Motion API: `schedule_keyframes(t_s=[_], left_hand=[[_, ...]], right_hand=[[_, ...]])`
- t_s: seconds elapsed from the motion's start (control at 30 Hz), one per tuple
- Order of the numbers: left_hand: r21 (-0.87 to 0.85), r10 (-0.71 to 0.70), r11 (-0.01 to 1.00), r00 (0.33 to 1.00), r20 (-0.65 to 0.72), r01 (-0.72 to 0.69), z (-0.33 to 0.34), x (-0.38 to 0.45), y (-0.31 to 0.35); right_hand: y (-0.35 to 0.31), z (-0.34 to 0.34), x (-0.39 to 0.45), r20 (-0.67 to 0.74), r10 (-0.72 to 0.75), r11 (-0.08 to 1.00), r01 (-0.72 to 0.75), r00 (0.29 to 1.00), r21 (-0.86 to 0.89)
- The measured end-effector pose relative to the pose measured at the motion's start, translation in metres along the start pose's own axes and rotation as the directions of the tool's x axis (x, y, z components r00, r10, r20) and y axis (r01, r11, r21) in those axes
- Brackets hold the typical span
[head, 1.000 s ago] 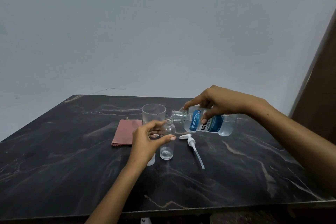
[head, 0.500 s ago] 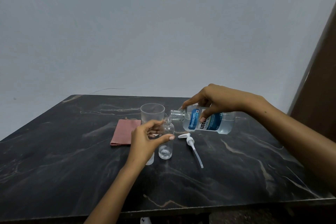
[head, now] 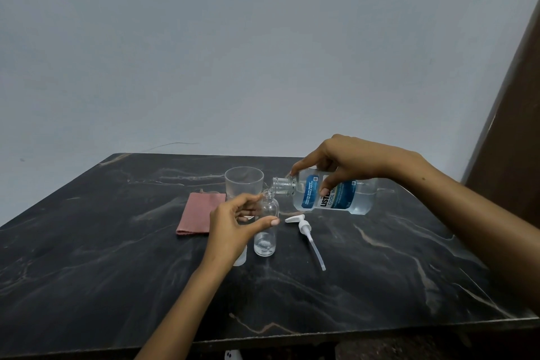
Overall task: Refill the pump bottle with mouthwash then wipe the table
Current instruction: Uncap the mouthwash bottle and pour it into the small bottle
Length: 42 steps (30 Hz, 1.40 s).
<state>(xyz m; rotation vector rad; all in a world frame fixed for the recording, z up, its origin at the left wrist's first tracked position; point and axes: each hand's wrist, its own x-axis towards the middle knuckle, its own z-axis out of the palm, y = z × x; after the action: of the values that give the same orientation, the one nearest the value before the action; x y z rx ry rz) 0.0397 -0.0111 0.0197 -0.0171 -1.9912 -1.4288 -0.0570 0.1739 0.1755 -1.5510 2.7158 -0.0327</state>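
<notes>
Pump bottle [head: 266, 228] upright on table [head: 117, 272], little liquid at btm. Your left hand [head: 233, 226] fingers clamped round it, prob. to steady narrow neck. Right hand [head: 347, 159] fingers clamped on mouthwash bottle [head: 336, 194], tipped, mouth just above neck. Pump head [head: 305, 228] lies right of bottle; cloth [head: 198, 213] left, for wiping later.

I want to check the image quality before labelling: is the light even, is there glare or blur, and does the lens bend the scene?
Head view: soft, dim, even light, with only faint shadows on the table; no strong glare, just small highlights on the pump bottle and the mouthwash bottle; both hands sharp, no motion blur; the wide lens stretches the forearms at the lower edge, and the clear cup is hard to outline.
</notes>
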Motion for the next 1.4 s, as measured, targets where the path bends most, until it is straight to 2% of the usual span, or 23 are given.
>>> schedule_keyframes(t_s=[1.4], left_hand=[[-0.001,0.008,1.0,1.0,0.002,-0.008,0.0004,-0.0003,-0.0012]], right_hand=[[-0.0025,-0.006,0.0043,0.046,-0.019,0.999,0.02,0.999,-0.028]])
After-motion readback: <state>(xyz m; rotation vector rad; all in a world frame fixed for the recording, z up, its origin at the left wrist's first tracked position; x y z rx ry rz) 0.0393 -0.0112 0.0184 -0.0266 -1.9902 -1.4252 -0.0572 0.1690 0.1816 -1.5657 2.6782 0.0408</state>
